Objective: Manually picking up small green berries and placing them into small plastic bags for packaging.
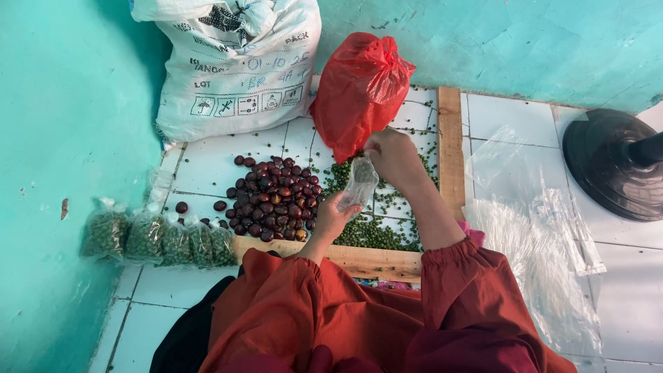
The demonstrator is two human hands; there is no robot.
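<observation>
The left hand (333, 215) pinches the bottom of a small clear bag (360, 182) while the right hand (392, 156) grips its mouth from above, over the green seeds (373, 233) on the floor. This looks like the filling step; next comes a careful scoop. Filled packets (159, 238) line the left wall; the red bag (359, 90) stands behind.

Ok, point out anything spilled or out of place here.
Small green seeds lie scattered over the white tiles beyond the main green pile, some beside the red bag. The empty clear bags lie loosely strewn, not stacked.
</observation>
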